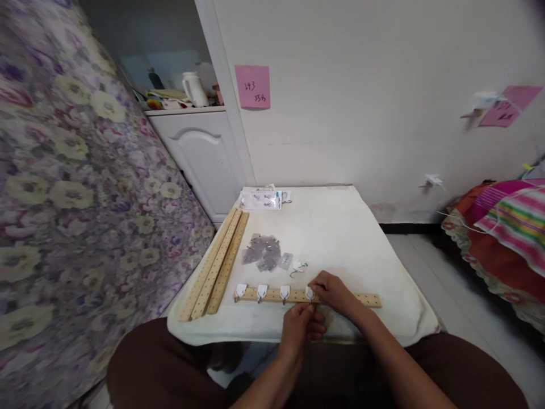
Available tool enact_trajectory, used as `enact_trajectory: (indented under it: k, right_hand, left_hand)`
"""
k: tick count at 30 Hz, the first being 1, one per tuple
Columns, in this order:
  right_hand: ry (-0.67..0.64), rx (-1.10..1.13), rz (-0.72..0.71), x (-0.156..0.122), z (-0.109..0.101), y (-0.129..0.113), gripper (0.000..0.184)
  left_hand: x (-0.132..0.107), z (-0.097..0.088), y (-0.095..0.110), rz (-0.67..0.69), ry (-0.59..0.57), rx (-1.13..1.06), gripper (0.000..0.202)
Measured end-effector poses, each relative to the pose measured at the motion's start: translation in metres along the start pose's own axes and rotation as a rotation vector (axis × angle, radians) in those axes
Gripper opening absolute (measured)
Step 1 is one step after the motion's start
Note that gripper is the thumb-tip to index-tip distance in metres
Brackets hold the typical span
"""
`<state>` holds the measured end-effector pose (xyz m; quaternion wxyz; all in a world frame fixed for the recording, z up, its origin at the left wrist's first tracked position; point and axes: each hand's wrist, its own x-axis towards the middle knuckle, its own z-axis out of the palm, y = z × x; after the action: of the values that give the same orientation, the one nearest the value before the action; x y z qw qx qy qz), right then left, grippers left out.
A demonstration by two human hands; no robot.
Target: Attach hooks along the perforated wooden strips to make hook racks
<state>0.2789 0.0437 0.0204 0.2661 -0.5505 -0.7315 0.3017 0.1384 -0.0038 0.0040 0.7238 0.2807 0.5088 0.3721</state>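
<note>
At the far left of the desk (327,227) I record spare strips (216,262), laid lengthwise away from the body. To their right lies a pile of clear packets (266,254), on the far side of the working strip (273,295). That strip lies flat near the front edge, its long axis running left to right across the body. Three white hooks (262,292) sit spaced along its left part, prongs toward the body. A loose hook (298,266) lies just right of the packets, beyond the strip.

My left hand (298,325) is at the strip's near edge, fingers curled, tips just below the fourth hook (309,293); I cannot tell whether they grip anything. The fourth hook sits on the strip, straight ahead of those fingers. My right hand (334,291) comes in from the right, thumb and forefinger pinched on the hook's upper right side. Both hands are therefore at it, left on the near side, right on the far. Right of them, the strip's end shows only holes.
</note>
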Motion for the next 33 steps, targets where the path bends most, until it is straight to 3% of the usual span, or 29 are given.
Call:
enact_trajectory:
  k: [24, 33]
  right_hand:
    - [0.042, 0.067, 0.033, -0.0051, 0.0019, -0.0031, 0.011]
    - [0.042, 0.056, 0.036, -0.0048, 0.0025, -0.0013, 0.008]
  left_hand:
    - [0.0032, -0.0026, -0.0001, -0.013, -0.049, 0.056, 0.043]
    - [0.0004, -0.0014, 0.0023, -0.006, -0.065, 0.074, 0.035]
